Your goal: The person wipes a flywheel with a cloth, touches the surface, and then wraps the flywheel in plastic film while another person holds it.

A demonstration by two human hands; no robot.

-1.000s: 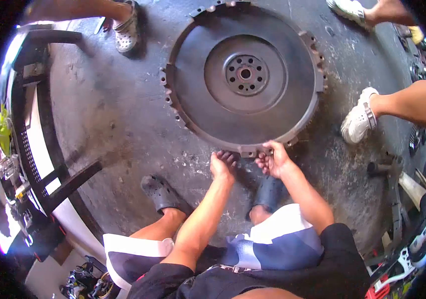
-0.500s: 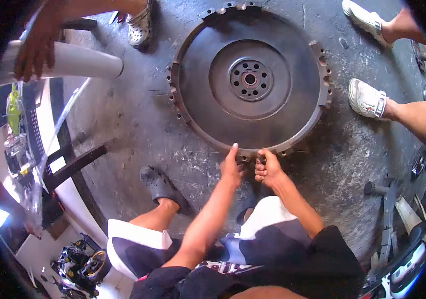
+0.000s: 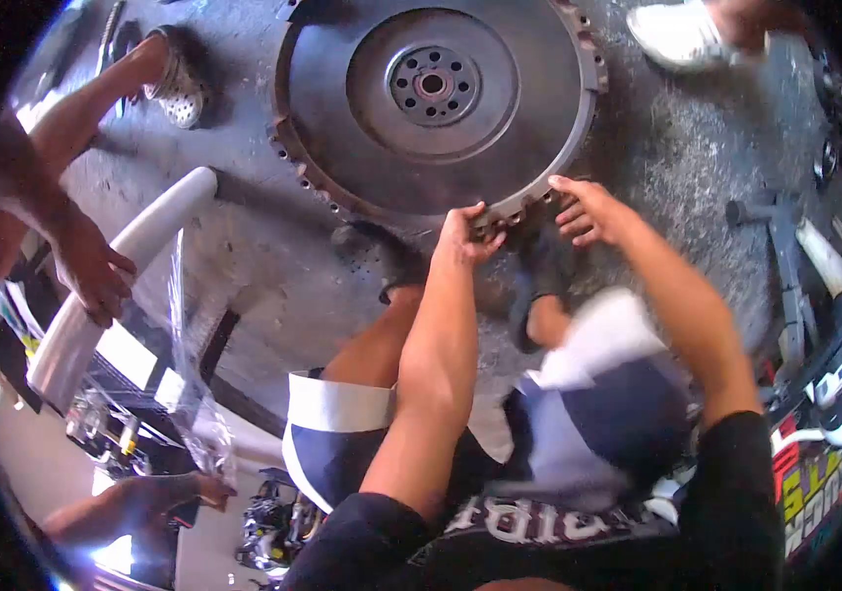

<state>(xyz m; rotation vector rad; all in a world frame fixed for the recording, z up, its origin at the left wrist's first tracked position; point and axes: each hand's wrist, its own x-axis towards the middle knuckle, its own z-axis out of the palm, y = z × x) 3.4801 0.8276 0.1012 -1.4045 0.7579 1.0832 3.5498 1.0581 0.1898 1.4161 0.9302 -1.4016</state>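
Observation:
A large dark metal flywheel [image 3: 342, 108] lies face up above the floor, with a hub and a ring of bolt holes at its centre and toothed notches along its rim. My left hand [image 3: 467, 234] has its fingers curled around the near edge of this wheel. To the right, my right hand [image 3: 593, 212] is beside the same rim, fingers apart, its thumb tip at the edge. What supports the wheel from below is hidden.
On the left, a co-worker's hand [image 3: 94, 268] rests on a long white roll [image 3: 160, 217]; another person's hand [image 3: 206, 490] is by clear plastic film [image 3: 206, 428]. White shoes stand near the wheel [image 3: 675, 34]. A metal stand [image 3: 783, 266] is at right.
My view has shifted, so the wheel appears higher and further left. My right hand has opened and moved right along the rim. The white roll now slants more, and my feet are closer to the wheel.

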